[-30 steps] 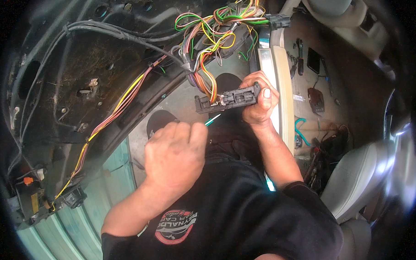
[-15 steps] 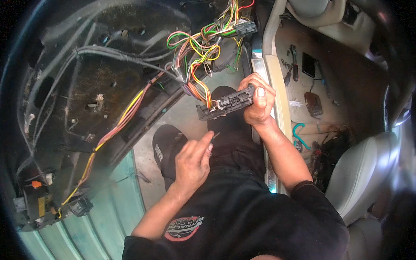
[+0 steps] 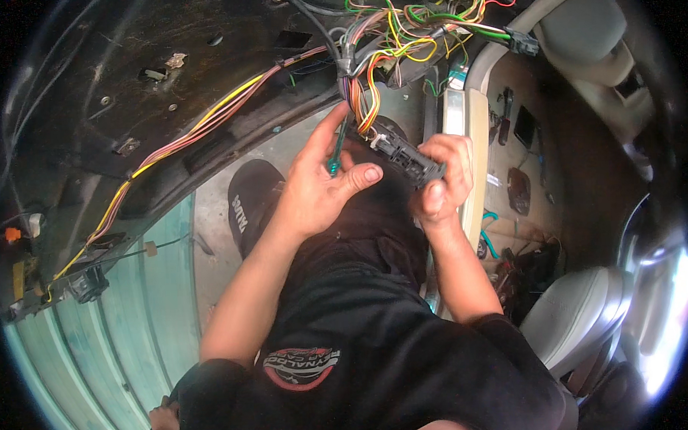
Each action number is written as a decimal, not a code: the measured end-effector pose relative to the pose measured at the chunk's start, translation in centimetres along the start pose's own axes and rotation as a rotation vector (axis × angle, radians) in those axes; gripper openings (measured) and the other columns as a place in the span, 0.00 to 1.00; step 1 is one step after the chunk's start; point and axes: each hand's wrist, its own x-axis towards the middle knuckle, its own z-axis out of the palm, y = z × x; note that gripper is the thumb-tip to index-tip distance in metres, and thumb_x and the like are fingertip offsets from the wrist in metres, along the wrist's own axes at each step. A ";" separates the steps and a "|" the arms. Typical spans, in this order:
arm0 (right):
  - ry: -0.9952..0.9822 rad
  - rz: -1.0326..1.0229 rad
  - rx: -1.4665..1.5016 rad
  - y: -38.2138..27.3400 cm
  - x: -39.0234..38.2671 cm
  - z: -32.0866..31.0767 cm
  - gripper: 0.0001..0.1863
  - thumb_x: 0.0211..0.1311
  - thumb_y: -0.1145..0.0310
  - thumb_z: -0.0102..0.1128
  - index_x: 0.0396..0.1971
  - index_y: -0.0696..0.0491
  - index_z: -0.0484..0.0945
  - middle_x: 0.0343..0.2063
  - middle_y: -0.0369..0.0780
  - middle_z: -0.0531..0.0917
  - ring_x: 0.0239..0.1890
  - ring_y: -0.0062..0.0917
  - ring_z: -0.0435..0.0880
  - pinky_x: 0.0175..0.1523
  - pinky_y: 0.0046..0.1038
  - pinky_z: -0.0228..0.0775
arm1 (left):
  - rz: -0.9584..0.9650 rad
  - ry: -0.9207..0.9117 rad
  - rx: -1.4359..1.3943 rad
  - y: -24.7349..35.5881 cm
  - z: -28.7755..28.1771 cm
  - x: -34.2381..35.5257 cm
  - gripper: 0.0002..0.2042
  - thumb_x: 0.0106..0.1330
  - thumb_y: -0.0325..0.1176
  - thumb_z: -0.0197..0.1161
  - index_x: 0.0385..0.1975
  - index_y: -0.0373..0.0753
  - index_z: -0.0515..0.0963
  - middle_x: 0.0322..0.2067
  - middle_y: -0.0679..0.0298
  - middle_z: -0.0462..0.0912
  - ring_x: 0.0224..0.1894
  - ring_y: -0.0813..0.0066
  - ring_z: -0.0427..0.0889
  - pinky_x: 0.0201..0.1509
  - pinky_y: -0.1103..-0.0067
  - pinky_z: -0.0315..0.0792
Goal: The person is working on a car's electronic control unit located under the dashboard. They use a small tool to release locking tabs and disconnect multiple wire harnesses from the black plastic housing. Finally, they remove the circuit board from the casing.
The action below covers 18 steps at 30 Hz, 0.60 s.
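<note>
The left hand [image 3: 324,181] is closed around a slim green-handled tool [image 3: 336,148], probably a small screwdriver or pick, pinched between thumb and forefinger with its tip aimed toward one o'clock, at the near end of a black multi-pin connector block [image 3: 409,158]. The right hand [image 3: 442,174] grasps that connector from the three o'clock side, fingers wrapped over its far end and thumb pressed underneath, holding it level just in front of the chest. Tool tip and connector look to be touching or nearly so; the exact contact point is hidden by the fingers.

From the connector's eleven o'clock end an orange, yellow and green wire bundle [image 3: 364,100] climbs toward twelve o'clock and fans into a loose tangle of coloured wiring [image 3: 420,15] at the top. A taped harness of yellow and pink wires [image 3: 197,129] runs away toward nine o'clock along a dark, stripped car body panel [image 3: 89,80]. At three o'clock lies the bare cabin floor [image 3: 539,155] with small parts scattered on it, and grey seats [image 3: 582,313] sit at four o'clock. A black shoe [image 3: 249,203] shows below the left wrist.

The risk, as I judge it, is the tool slipping off the housing: the connector is held in the air, not braced, so a hard push could jab the right fingers, bend a terminal or snap a locking tab. Pulling against the short taut wires could also strain their crimps.
</note>
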 end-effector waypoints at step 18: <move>-0.703 0.493 -0.157 -2.1 4.4 -1.1 0.66 0.23 0.62 0.87 0.69 0.60 0.57 0.60 0.55 0.69 0.65 0.50 0.68 0.71 0.45 0.62 | -0.141 -0.149 -0.152 -2.1 -2.6 2.7 0.37 0.63 0.35 0.67 0.73 0.34 0.64 0.58 0.57 0.79 0.58 0.68 0.78 0.64 0.69 0.69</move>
